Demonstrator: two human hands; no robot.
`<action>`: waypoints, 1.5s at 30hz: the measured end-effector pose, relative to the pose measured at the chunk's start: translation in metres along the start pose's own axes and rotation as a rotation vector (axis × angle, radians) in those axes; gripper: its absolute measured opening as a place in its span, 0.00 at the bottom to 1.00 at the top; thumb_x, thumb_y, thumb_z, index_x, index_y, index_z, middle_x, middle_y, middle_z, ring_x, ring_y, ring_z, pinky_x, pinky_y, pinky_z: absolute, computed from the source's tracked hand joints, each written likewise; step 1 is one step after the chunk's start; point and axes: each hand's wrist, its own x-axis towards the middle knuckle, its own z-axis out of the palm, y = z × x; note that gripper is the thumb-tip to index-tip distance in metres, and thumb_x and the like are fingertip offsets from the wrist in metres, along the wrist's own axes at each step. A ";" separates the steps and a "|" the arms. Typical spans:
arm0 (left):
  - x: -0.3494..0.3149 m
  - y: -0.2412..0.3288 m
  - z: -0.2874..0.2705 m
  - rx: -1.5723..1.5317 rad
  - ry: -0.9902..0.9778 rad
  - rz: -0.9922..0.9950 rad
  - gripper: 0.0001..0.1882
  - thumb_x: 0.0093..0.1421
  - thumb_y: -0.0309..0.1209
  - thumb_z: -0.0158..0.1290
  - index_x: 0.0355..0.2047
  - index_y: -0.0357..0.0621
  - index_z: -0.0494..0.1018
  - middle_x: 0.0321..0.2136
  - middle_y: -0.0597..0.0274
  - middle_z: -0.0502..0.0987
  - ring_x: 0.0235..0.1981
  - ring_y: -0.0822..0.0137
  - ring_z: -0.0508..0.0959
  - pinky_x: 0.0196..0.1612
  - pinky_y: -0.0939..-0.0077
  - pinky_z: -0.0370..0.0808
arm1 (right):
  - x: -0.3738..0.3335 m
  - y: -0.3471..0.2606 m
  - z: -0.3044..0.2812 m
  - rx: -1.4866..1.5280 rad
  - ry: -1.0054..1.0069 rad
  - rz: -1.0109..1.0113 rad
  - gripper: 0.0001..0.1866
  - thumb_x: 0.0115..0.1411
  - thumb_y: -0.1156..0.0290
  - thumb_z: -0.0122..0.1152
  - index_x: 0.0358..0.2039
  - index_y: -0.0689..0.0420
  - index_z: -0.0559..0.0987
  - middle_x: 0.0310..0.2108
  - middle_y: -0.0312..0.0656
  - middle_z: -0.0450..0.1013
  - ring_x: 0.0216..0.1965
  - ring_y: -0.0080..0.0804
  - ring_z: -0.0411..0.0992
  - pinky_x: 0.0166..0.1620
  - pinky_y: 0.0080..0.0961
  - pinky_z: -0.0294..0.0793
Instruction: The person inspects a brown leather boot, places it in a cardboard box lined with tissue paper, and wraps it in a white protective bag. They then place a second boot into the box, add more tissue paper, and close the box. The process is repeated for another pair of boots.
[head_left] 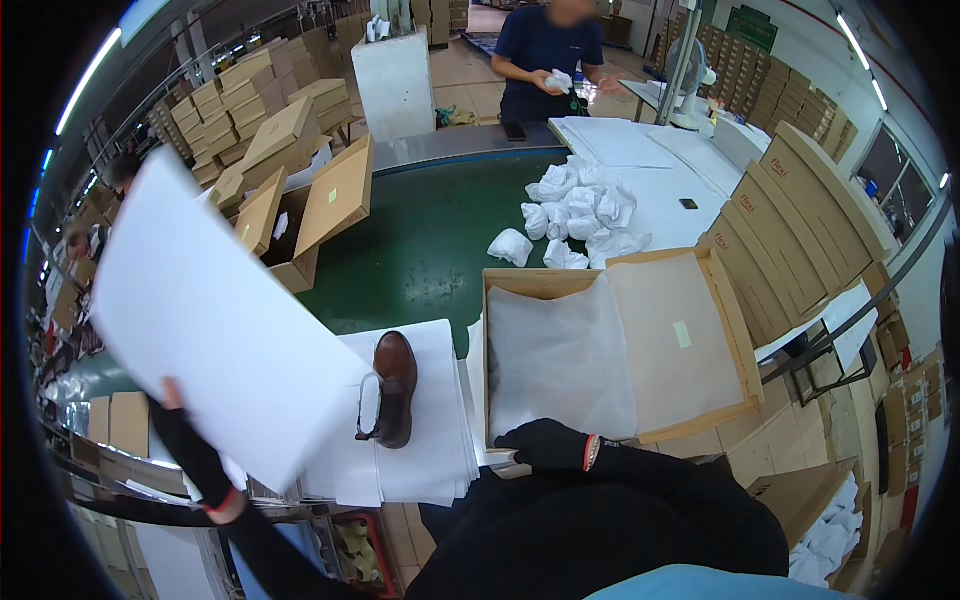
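Note:
My left hand (pixel 190 440), in a black glove with bare fingertips, grips a large white paper sheet (pixel 220 310) by its near edge; the sheet is tilted up and slightly blurred. Below its right corner a brown ankle boot (pixel 395 385) lies on a stack of white paper (pixel 440 450), a pale loop beside its shaft. To the right is an open shoe box (pixel 740 350), lined with thin white tissue (pixel 555 345). My right hand (pixel 548 445), also gloved in black, is closed over the box's near left corner; its fingertips are partly hidden.
White crumpled paper balls (pixel 580 205) lie on the green conveyor belt (pixel 430 250). Another open box (pixel 290 220) stands far left on it. Cartons (pixel 800 230) are stacked at right. Across the belt a person (pixel 550 65) handles white paper. A carton of crumpled paper (pixel 825 530) sits near right.

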 end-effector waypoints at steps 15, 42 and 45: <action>-0.185 0.004 0.231 -0.204 -0.791 -0.167 0.27 0.62 0.27 0.51 0.60 0.34 0.58 0.50 0.50 0.71 0.45 0.65 0.73 0.48 0.72 0.70 | -0.173 0.108 -0.101 -0.699 0.852 0.582 0.35 0.53 0.52 0.65 0.59 0.50 0.67 0.61 0.45 0.62 0.64 0.49 0.55 0.62 0.58 0.49; -0.270 -0.019 0.321 -0.067 -0.900 0.289 0.44 0.54 0.34 0.59 0.65 0.33 0.47 0.63 0.39 0.54 0.64 0.45 0.57 0.64 0.62 0.55 | -0.167 0.051 -0.143 -0.218 0.916 0.433 0.43 0.49 0.75 0.68 0.64 0.60 0.58 0.50 0.45 0.73 0.44 0.34 0.74 0.49 0.27 0.71; -0.219 0.001 0.282 -0.111 -0.744 0.255 0.36 0.54 0.29 0.59 0.61 0.36 0.56 0.58 0.46 0.63 0.60 0.50 0.63 0.61 0.64 0.60 | -0.124 -0.021 -0.193 -0.030 1.159 0.229 0.44 0.52 0.78 0.66 0.66 0.60 0.52 0.29 0.36 0.75 0.24 0.22 0.74 0.32 0.18 0.71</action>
